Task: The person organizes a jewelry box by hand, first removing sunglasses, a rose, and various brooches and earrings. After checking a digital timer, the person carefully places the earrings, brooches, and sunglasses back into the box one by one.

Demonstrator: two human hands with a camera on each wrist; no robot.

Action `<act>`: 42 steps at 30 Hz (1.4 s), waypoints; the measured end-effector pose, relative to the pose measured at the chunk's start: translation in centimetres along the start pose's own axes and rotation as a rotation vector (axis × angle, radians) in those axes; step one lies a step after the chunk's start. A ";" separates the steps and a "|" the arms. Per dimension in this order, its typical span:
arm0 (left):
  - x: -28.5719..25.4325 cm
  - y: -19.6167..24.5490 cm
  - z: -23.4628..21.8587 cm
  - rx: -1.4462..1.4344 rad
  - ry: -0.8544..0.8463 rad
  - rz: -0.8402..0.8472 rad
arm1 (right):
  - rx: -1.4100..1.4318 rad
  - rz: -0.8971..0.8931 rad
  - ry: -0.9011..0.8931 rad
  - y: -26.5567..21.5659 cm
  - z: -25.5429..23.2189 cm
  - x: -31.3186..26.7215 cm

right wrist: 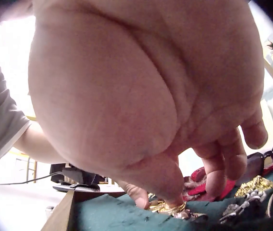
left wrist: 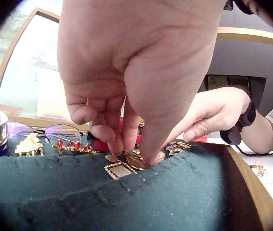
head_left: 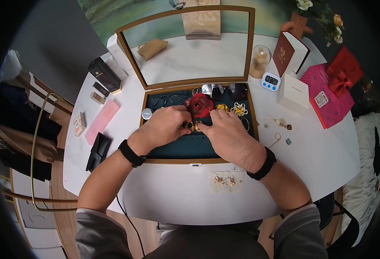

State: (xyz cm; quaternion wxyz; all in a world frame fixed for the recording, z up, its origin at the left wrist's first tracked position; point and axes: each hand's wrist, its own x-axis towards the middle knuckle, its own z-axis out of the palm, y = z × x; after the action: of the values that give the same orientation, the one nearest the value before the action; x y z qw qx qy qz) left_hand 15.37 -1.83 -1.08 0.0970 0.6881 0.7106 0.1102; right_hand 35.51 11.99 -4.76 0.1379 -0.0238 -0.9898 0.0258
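Observation:
A wooden-framed jewelry box [head_left: 143, 107] with a raised glass lid lies on the table, lined in dark green. Over its middle, my left hand [head_left: 168, 123] pinches at a round gold jewelry piece [left wrist: 148, 159] between thumb and fingers. My right hand [head_left: 231, 131] comes from the other side, its thumb tip on gold jewelry [right wrist: 167, 207], partly hidden by the thumb. A square rhinestone-edged piece [left wrist: 119, 169] lies beside the left fingertips. Behind the hands is a red flower [head_left: 200, 105], with a gold openwork flower brooch [head_left: 239, 109] to its right.
Glasses [left wrist: 55, 132] and a small round jar [head_left: 147, 113] lie in the box's left part; sunglasses [head_left: 237, 91] sit at its back right. Loose jewelry lies on a cloth [head_left: 226, 181] in front. A timer [head_left: 270, 82], white box [head_left: 293, 93] and black case [head_left: 98, 152] surround the box.

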 end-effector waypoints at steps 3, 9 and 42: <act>0.1 0.1 0.0 0.002 -0.007 -0.005 | 0.006 -0.003 0.004 0.0 -0.3 0.0; 0.1 0.1 0.1 0.016 0.002 0.010 | 0.016 0.000 -0.011 -0.1 -0.5 0.1; -1.5 -0.6 -0.6 0.067 -0.087 -0.261 | 0.024 0.089 -0.028 0.4 -3.4 0.7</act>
State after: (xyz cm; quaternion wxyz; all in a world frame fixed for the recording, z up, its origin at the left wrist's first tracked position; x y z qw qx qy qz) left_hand 14.67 -3.33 -0.67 0.1183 0.5967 0.7925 0.0430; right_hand 35.79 12.60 -1.38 0.1228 -0.0659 -0.9893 0.0442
